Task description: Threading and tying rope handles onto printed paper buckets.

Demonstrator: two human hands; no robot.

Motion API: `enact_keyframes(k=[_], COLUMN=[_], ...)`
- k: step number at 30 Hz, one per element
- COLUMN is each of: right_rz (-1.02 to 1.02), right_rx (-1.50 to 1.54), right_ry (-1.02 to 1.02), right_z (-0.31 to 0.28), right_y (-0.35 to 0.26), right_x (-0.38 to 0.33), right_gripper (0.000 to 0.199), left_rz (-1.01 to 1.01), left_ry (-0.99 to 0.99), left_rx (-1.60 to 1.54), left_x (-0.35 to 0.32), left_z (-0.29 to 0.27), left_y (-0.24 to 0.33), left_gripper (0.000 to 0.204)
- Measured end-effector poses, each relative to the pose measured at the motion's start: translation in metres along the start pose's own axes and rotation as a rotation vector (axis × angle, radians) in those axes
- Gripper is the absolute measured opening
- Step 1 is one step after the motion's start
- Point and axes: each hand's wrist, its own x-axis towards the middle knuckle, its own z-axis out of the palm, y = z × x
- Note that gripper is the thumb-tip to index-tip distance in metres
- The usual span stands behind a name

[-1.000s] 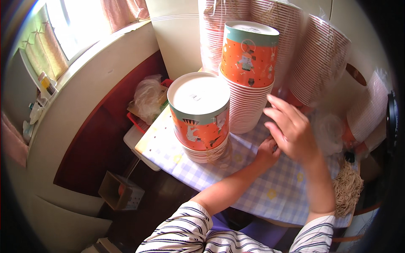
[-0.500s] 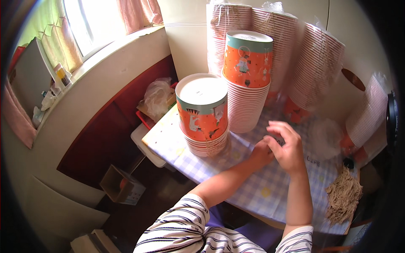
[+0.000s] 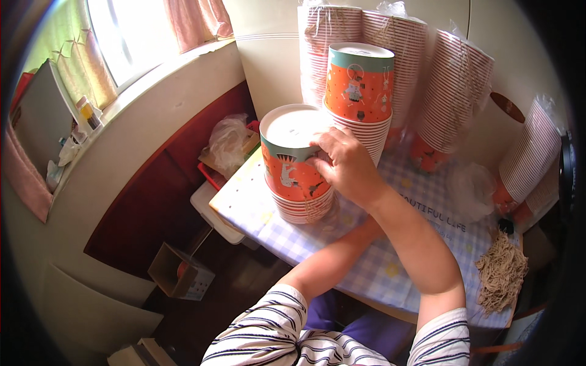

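Observation:
My right hand (image 3: pixel 351 166) reaches across my left arm to the short stack of upside-down paper buckets, fingers bent over the edge of the upturned base and thumb against the side. It grips the top orange paper bucket (image 3: pixel 290 174), which has a teal band and animal drawings. Pale rims (image 3: pixel 299 210) show below it, with some string at the side. A taller stack of the same buckets (image 3: pixel 359 91) stands right behind. My left forearm (image 3: pixel 336 259) passes under the right one; the left hand is hidden behind it, so its fingers cannot be seen.
Tall plastic-wrapped bucket stacks (image 3: pixel 455 91) line the table's back, with another wrapped stack (image 3: pixel 532 152) at the right. A bundle of tan strings (image 3: pixel 502 274) lies on the checked tablecloth (image 3: pixel 390 268). Crumpled clear plastic (image 3: pixel 473 189) sits nearby. An open carton (image 3: pixel 180 274) is on the floor.
My right hand has moved left and away from me, from above my left wrist to the top of the short stack, and has closed on the top paper bucket.

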Motion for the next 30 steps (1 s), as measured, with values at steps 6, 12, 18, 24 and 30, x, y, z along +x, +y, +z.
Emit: enact_keyframes(k=[6,12,18,24,30], right_rz=[-0.014,-0.001,-0.028,-0.045,-0.095], right_rx=[0.165,0.177,0.197,0.126,0.032], right_ry=[-0.015,0.009,0.017,0.048,0.041], right_z=[0.004,-0.002,0.005,0.005,0.005], right_y=[0.000,0.011,0.002,0.013,0.009], right_x=[0.013,0.007,0.010,0.001,0.000], right_gripper=[0.025,0.023,0.023,0.025,0.030], left_rz=[-0.342,-0.184,-0.045,0.093,-0.036], left_ry=[0.108,-0.045,-0.014,0.075,0.171], left_rx=[-0.986,-0.367,-0.048,0.130,-0.029], left_x=[-0.010,0.003,0.002,0.006,0.003], left_z=[0.010,0.010,0.008,0.007,0.007], left_y=[-0.038,0.012,-0.008,0.007,0.003], left_gripper=[0.022,0.019,0.025,0.018,0.015])
